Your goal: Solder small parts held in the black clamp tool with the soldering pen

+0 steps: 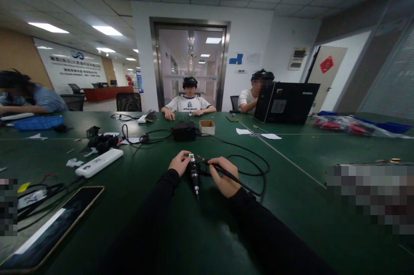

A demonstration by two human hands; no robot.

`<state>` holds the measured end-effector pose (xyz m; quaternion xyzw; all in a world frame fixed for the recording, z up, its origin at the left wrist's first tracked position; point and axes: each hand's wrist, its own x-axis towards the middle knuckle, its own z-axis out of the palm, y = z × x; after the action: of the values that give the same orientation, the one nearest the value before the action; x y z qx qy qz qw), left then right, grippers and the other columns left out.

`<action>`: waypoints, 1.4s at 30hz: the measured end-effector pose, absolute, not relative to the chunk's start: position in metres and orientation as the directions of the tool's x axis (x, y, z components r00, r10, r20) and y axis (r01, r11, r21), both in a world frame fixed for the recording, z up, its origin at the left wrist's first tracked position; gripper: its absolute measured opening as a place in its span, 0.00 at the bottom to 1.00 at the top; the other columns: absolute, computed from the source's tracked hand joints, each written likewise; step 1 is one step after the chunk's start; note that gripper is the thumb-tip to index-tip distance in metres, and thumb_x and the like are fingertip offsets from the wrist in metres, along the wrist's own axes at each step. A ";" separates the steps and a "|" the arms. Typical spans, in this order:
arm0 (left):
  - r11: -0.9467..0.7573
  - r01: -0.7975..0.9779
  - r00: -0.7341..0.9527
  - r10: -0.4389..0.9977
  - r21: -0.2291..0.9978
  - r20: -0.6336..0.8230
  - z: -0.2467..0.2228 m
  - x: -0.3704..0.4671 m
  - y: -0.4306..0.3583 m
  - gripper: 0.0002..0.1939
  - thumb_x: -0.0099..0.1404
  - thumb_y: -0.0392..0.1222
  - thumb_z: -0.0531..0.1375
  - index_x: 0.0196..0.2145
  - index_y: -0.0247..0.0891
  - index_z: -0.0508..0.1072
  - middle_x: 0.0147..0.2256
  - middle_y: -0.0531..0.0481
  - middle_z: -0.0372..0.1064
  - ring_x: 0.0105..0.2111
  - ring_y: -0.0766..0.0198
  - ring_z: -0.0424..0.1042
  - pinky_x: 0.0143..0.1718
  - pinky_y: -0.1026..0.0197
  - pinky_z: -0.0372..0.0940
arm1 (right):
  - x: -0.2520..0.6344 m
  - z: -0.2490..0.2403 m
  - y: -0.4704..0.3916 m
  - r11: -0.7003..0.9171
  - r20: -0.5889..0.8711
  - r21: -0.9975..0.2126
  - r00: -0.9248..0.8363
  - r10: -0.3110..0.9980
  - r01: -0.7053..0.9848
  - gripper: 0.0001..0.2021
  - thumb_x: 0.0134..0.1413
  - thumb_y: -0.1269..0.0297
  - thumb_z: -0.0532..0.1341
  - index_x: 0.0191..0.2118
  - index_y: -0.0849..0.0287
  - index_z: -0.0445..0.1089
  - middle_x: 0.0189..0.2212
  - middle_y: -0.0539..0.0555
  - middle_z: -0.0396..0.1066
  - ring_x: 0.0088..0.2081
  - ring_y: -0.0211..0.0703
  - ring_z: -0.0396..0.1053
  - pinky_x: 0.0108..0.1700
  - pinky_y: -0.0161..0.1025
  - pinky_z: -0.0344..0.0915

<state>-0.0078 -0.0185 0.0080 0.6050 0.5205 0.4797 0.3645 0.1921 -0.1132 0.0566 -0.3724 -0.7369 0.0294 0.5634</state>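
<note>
A black tapered tool [195, 176] with metal bands and a thin metal tip lies on the green table, its tip toward me. At its far end sits a small white-and-red piece [192, 156], too small to name. My left hand [180, 164] is closed at this piece, thumb and forefinger against its left side. In my right hand [224, 175] is a soldering iron [228, 174], gripped like a pen. Its thin end points left, close to the small piece; whether they touch I cannot tell. A black cable [268, 167] trails from the iron in loops on the table.
Ahead stand a black box [184, 131] and an open small box [207, 127]. To the left lie a white power strip [99, 163], a phone [53, 227] and tangled cables. Two people sit across, one behind a large black case [286, 102]; another works at far left.
</note>
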 end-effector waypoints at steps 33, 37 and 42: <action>-0.190 0.463 -0.037 0.972 0.866 0.233 0.023 -0.006 -0.032 0.13 0.58 0.46 0.57 0.39 0.42 0.75 0.25 0.54 0.71 0.29 0.62 0.69 0.36 0.61 0.62 | 0.196 0.059 -0.111 0.693 0.804 -0.473 -0.054 0.592 0.545 0.06 0.54 0.70 0.57 0.33 0.57 0.72 0.30 0.53 0.74 0.31 0.42 0.72 0.37 0.39 0.68; -0.209 0.518 -0.027 0.965 0.829 0.260 0.026 -0.003 -0.035 0.10 0.59 0.44 0.56 0.35 0.43 0.75 0.24 0.55 0.69 0.27 0.64 0.67 0.34 0.62 0.60 | 0.196 0.059 -0.110 0.708 0.820 -0.457 -0.054 0.570 0.538 0.06 0.54 0.69 0.57 0.32 0.56 0.72 0.29 0.53 0.74 0.31 0.42 0.72 0.36 0.39 0.69; -0.214 0.554 -0.049 0.956 0.804 0.289 0.024 -0.004 -0.033 0.08 0.58 0.43 0.57 0.34 0.42 0.75 0.22 0.55 0.66 0.26 0.65 0.65 0.32 0.63 0.60 | 0.199 0.056 -0.107 0.703 0.822 -0.457 -0.042 0.567 0.544 0.06 0.54 0.69 0.57 0.33 0.56 0.72 0.30 0.53 0.74 0.32 0.43 0.72 0.37 0.39 0.69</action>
<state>-0.0039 -0.0334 0.0238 0.6489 0.5820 0.4313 0.2329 0.1986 -0.1067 0.0564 -0.3849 -0.7218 0.0102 0.5751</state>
